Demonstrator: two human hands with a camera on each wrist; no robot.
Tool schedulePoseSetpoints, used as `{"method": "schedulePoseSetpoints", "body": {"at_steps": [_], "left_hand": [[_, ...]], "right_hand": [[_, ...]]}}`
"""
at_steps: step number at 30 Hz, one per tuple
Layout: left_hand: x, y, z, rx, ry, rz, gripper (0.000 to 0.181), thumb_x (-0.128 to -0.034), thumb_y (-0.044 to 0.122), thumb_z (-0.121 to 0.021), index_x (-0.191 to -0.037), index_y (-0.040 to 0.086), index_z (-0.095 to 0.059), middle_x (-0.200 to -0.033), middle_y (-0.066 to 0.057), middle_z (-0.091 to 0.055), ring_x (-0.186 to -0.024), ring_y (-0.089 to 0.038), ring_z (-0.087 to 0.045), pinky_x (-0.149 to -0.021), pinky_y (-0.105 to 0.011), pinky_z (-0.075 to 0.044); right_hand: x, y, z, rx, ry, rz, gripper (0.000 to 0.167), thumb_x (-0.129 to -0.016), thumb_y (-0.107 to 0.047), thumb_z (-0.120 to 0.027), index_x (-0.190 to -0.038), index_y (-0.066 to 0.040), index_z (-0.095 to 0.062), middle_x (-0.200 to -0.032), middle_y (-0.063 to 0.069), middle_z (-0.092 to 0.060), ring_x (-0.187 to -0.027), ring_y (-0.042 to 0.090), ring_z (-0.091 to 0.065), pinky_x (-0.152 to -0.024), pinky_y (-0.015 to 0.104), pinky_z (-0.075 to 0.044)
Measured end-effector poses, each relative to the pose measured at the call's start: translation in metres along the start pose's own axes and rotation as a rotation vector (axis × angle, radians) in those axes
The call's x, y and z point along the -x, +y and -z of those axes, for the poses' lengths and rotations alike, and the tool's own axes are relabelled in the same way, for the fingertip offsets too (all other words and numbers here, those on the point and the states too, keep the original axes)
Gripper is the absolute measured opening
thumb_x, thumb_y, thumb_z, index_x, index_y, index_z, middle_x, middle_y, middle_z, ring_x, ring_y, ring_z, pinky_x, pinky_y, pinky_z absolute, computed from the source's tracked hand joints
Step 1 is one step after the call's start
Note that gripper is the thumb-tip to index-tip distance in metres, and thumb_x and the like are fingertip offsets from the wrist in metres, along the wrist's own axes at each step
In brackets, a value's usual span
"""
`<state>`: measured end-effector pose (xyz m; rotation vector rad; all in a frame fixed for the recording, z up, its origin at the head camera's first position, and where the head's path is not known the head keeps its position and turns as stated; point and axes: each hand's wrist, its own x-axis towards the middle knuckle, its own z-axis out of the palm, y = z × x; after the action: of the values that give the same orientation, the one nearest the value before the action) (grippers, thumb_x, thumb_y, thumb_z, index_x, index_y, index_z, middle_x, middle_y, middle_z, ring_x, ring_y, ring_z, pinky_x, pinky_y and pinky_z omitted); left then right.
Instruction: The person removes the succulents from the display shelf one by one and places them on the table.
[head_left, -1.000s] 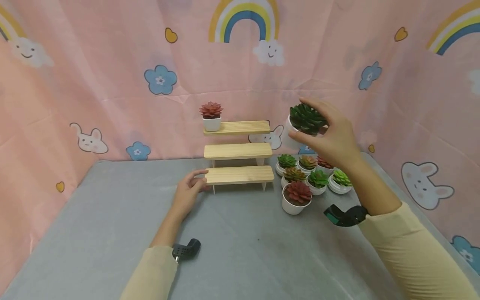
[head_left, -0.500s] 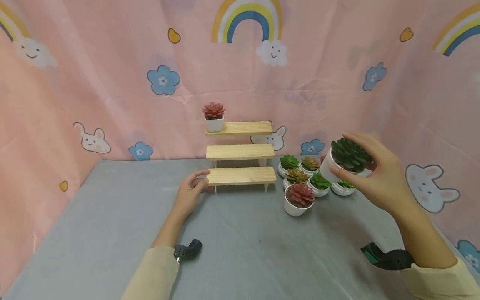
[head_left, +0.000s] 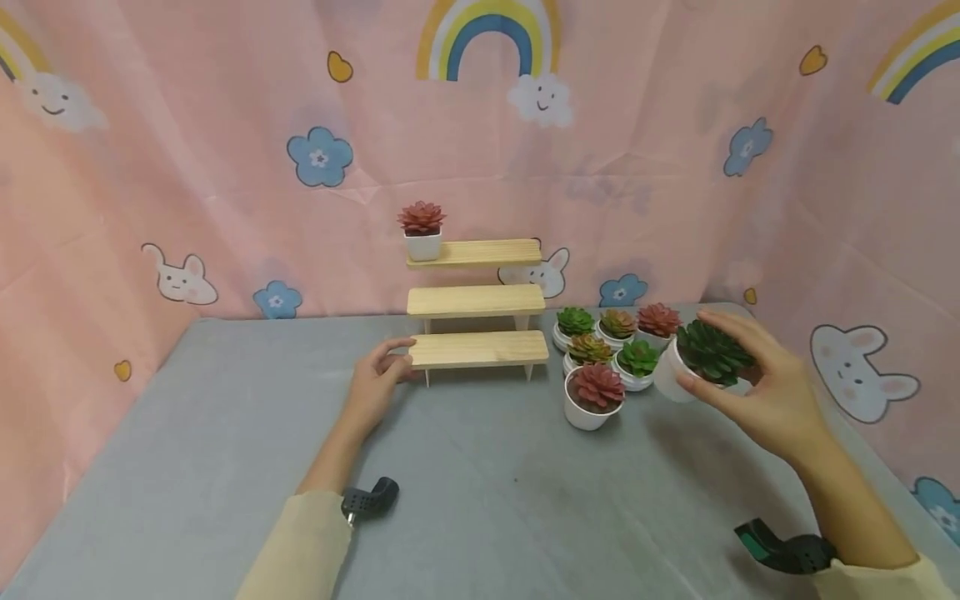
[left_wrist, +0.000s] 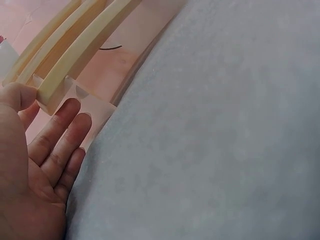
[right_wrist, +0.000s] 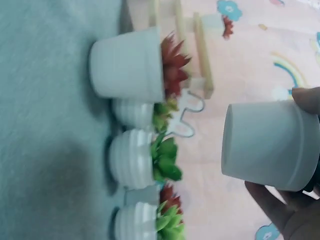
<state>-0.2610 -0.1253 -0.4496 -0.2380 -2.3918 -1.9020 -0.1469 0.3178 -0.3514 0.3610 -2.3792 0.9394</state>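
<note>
My right hand (head_left: 776, 400) grips a white pot with a dark green succulent (head_left: 712, 354), tilted above the table's right side. In the right wrist view the smooth white pot (right_wrist: 270, 145) hangs apart from the tabletop. My left hand (head_left: 377, 383) is at the left end of the lowest board of a three-tier wooden stand (head_left: 480, 350). Thumb and index finger pinch that board's end in the left wrist view, while the other fingers (left_wrist: 60, 145) stretch beneath. A pink succulent in a square white pot (head_left: 422, 233) stands on the top tier's left end.
Several small potted succulents (head_left: 637, 360) cluster right of the stand. A red succulent in a larger white pot (head_left: 592, 396) stands frontmost. The light green succulent (right_wrist: 171, 222) shows in the right wrist view. A pink printed curtain (head_left: 480, 167) hangs behind the grey tabletop (head_left: 480, 500).
My right hand has carried the dark green succulent from beside the top tier rightward and down, to the right of the cluster. The left hand has stayed at the stand.
</note>
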Motion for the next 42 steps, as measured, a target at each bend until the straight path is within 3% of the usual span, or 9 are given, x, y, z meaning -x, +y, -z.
{"method": "schedulePoseSetpoints", "body": {"at_steps": [5, 14, 21, 25, 35, 42], "left_hand": [[0.002, 0.0, 0.002, -0.011, -0.003, 0.004, 0.032, -0.1024, 0.018, -0.057, -0.133, 0.01, -0.063, -0.108, -0.023, -0.075, -0.091, -0.024, -0.075, -0.093, -0.041, -0.059], [0.004, 0.002, 0.003, -0.021, 0.005, -0.004, 0.033, -0.1022, 0.017, -0.056, -0.134, 0.01, -0.063, -0.107, -0.024, -0.075, -0.09, -0.022, -0.075, -0.091, -0.039, -0.059], [0.003, 0.001, 0.002, -0.028, 0.007, -0.004, 0.033, -0.1024, 0.019, -0.056, -0.134, 0.01, -0.063, -0.108, -0.023, -0.075, -0.091, -0.024, -0.075, -0.091, -0.038, -0.059], [0.003, 0.002, 0.002, -0.025, 0.005, 0.0, 0.033, -0.1023, 0.019, -0.056, -0.134, 0.011, -0.063, -0.108, -0.023, -0.075, -0.094, -0.027, -0.076, -0.093, -0.041, -0.059], [0.001, 0.003, 0.001, -0.02, -0.001, 0.016, 0.033, -0.1025, 0.019, -0.056, -0.134, 0.011, -0.063, -0.107, -0.023, -0.075, -0.09, -0.021, -0.075, -0.094, -0.041, -0.058], [0.001, 0.0, 0.001, -0.01, -0.001, 0.015, 0.033, -0.1022, 0.018, -0.057, -0.133, 0.01, -0.063, -0.107, -0.024, -0.075, -0.089, -0.019, -0.075, -0.09, -0.034, -0.059]], "right_hand": [[0.002, 0.014, -0.012, 0.049, -0.053, 0.075, 0.084, -0.071, -0.002, -0.089, -0.145, -0.024, -0.056, -0.145, -0.013, -0.053, -0.126, -0.017, -0.044, -0.092, -0.005, -0.034], [0.005, 0.032, -0.033, 0.057, -0.1, 0.095, 0.085, -0.067, -0.007, -0.092, -0.143, -0.027, -0.058, -0.144, 0.007, -0.058, -0.131, -0.019, -0.037, -0.097, 0.0, -0.027], [0.01, 0.045, -0.047, 0.085, -0.12, 0.131, 0.08, -0.067, -0.008, -0.091, -0.14, -0.014, -0.06, -0.142, 0.013, -0.059, -0.134, -0.019, -0.032, -0.102, 0.001, -0.023], [0.014, 0.051, -0.054, 0.092, -0.112, 0.15, 0.079, -0.066, -0.009, -0.091, -0.138, -0.012, -0.061, -0.14, 0.013, -0.061, -0.134, -0.018, -0.033, -0.104, 0.0, -0.022], [0.022, 0.055, -0.063, 0.064, -0.111, 0.14, 0.081, -0.065, -0.008, -0.092, -0.14, -0.015, -0.061, -0.14, 0.009, -0.06, -0.133, -0.017, -0.035, -0.103, 0.0, -0.022], [0.024, 0.057, -0.065, 0.058, -0.116, 0.128, 0.082, -0.066, -0.008, -0.092, -0.141, -0.016, -0.06, -0.141, 0.009, -0.059, -0.133, -0.017, -0.035, -0.102, 0.002, -0.025]]}}
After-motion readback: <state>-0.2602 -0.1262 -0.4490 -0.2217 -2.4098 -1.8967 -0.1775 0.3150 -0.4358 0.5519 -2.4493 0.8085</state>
